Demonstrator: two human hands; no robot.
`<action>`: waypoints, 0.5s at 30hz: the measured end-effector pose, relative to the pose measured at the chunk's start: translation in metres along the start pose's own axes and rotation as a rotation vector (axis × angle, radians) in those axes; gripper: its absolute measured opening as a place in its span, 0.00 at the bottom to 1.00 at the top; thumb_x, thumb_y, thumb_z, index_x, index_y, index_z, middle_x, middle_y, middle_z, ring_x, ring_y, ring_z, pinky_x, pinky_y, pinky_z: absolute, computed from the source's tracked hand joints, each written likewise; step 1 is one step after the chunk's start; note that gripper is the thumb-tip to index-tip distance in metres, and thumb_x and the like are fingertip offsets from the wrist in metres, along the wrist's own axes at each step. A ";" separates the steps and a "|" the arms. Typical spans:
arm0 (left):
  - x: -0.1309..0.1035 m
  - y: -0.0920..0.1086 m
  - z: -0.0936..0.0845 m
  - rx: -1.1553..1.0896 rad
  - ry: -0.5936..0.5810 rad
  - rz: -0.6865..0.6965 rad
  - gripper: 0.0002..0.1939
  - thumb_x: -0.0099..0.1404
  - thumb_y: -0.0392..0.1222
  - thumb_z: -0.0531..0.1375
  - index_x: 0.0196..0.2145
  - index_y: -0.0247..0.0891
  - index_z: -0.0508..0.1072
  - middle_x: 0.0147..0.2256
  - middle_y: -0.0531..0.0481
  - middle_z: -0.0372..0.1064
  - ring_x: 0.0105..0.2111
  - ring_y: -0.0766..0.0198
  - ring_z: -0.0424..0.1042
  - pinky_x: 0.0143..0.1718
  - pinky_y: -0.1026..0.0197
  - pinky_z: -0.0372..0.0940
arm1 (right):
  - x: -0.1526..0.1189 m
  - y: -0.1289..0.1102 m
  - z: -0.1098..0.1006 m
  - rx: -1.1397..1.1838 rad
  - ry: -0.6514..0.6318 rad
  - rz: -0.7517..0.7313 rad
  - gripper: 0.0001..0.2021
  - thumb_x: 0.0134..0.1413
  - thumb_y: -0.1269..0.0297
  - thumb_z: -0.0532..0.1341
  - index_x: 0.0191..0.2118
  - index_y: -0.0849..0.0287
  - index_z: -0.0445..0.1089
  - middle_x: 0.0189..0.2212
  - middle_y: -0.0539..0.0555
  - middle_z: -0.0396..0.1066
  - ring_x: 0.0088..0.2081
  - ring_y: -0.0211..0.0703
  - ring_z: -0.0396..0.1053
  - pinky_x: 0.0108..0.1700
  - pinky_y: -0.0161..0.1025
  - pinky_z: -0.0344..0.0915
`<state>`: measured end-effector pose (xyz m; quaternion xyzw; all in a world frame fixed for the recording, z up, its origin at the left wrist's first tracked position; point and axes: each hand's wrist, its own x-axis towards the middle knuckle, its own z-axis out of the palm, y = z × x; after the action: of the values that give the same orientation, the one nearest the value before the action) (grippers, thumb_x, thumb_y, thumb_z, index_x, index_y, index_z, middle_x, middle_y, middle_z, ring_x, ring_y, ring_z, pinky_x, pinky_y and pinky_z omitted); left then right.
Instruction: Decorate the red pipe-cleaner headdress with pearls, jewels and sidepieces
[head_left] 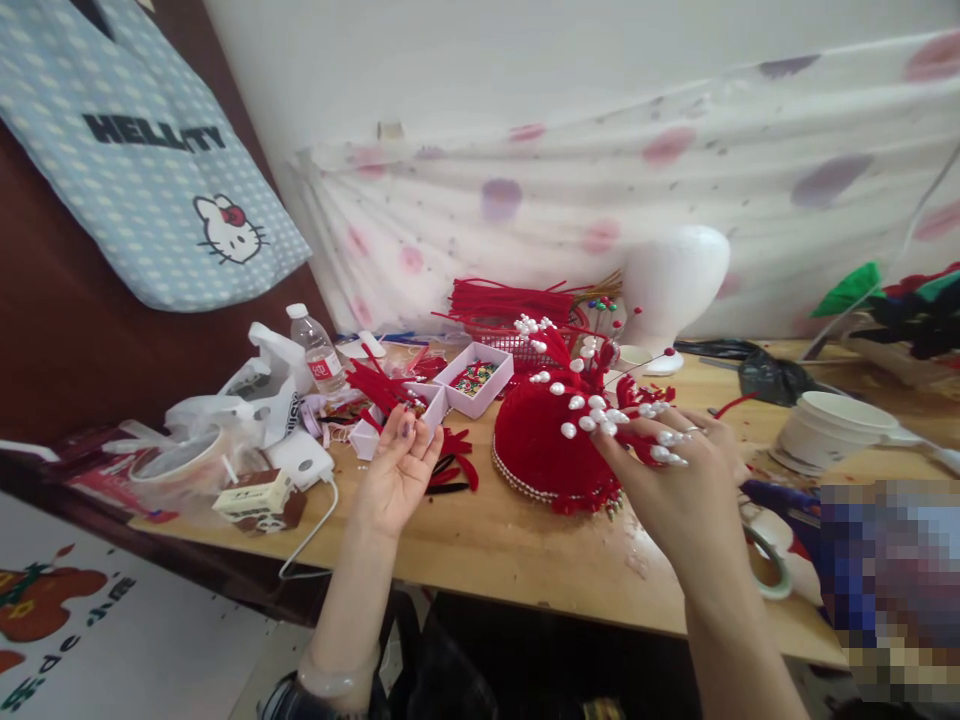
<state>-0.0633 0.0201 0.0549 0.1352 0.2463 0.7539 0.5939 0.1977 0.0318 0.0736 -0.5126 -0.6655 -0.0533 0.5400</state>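
Red velvet dome [529, 440] with white pearl-bead sprays [598, 412] on pale wooden tabletop [510, 560], near front edge, likely for reach. Right hand [679, 485] at sprays, probably steadying; grip hidden, can't tell. Left hand [399, 475] palm-up, fingers loosely curled; can't tell if pinching anything.

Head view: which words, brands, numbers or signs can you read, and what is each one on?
"HELL…TY", its middle lost in a fold: hanging blue polka-dot bag.
"纯": red label of the clear plastic bottle.
"de": white panel at lower left; characters beside it unclear.
Too small or blurred: print on the small carton and white plastic bag.
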 end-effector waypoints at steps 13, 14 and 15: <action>0.034 0.019 0.040 0.737 -0.234 0.596 0.16 0.47 0.40 0.74 0.32 0.37 0.74 0.24 0.58 0.69 0.25 0.71 0.67 0.30 0.68 0.61 | 0.005 -0.003 -0.001 -0.083 -0.031 -0.038 0.16 0.53 0.50 0.61 0.24 0.55 0.75 0.27 0.57 0.77 0.37 0.55 0.71 0.45 0.54 0.62; 0.036 0.023 0.044 0.770 -0.287 0.665 0.13 0.53 0.43 0.71 0.34 0.38 0.74 0.23 0.59 0.67 0.23 0.72 0.65 0.28 0.68 0.60 | 0.005 -0.003 -0.001 -0.090 -0.034 -0.036 0.16 0.53 0.51 0.61 0.24 0.55 0.75 0.27 0.57 0.77 0.37 0.56 0.72 0.45 0.54 0.63; 0.038 0.025 0.048 0.777 -0.326 0.711 0.11 0.59 0.45 0.67 0.37 0.39 0.73 0.21 0.60 0.63 0.21 0.72 0.62 0.26 0.68 0.59 | 0.006 -0.003 0.000 -0.092 -0.040 -0.032 0.15 0.53 0.51 0.61 0.24 0.55 0.75 0.28 0.57 0.77 0.37 0.56 0.72 0.45 0.53 0.63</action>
<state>-0.0701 0.0625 0.1054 0.5343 0.3506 0.7309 0.2395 0.1963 0.0335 0.0795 -0.5270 -0.6811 -0.0821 0.5016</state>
